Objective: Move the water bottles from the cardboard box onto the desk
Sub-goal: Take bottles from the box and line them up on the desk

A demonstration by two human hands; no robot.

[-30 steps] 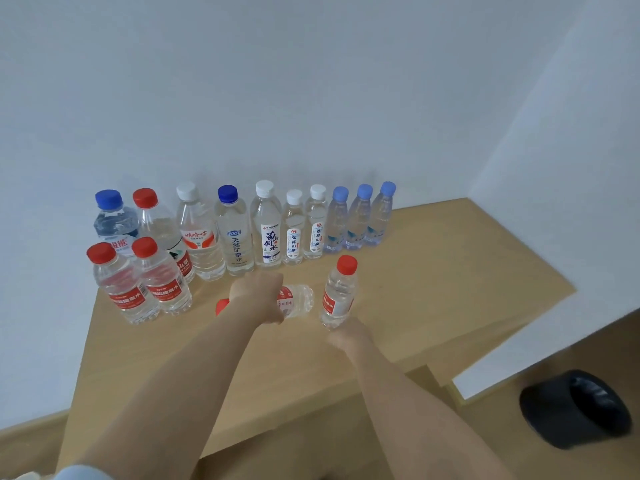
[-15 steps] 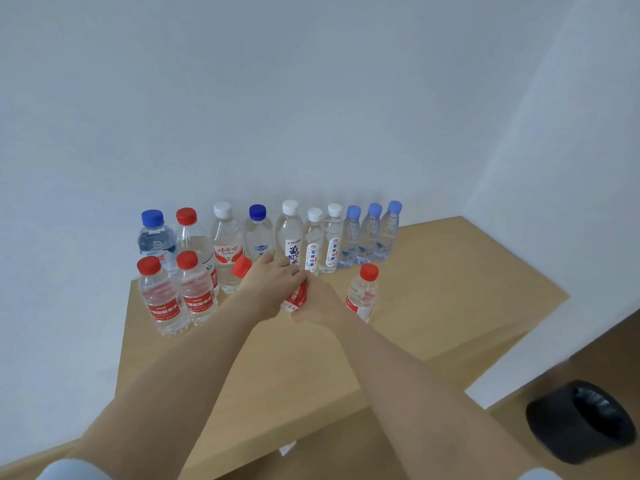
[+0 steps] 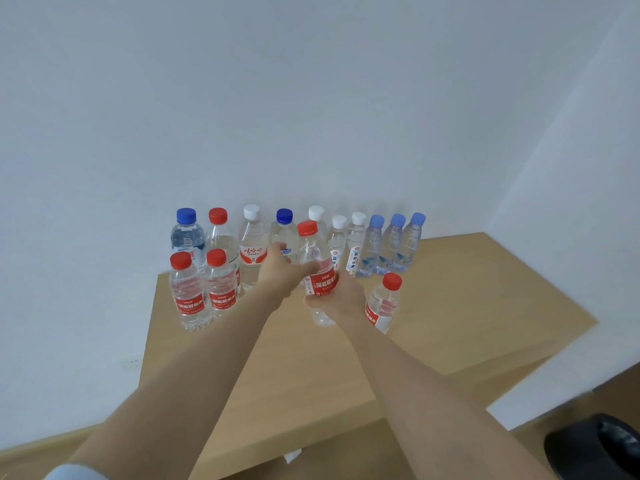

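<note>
Both my hands hold one red-capped water bottle (image 3: 313,251) upright over the wooden desk (image 3: 467,306). My left hand (image 3: 282,271) grips its left side with the thumb across the front. My right hand (image 3: 334,299) is wrapped round its red label lower down. Its base is at or just above the desk; I cannot tell which. Another red-capped bottle (image 3: 382,303) stands just right of my right hand. Two more red-capped bottles (image 3: 202,292) stand at the front left. A row of several bottles (image 3: 391,244) lines the wall. The cardboard box is out of view.
White walls close off the desk at the back and right. A black round bin (image 3: 595,445) sits on the floor at the lower right. Bare desk surface lies in front of and to the right of the bottles.
The bottle my left hand held on its side now stands upright. My right hand let go of the right-hand bottle and took hold of this one.
</note>
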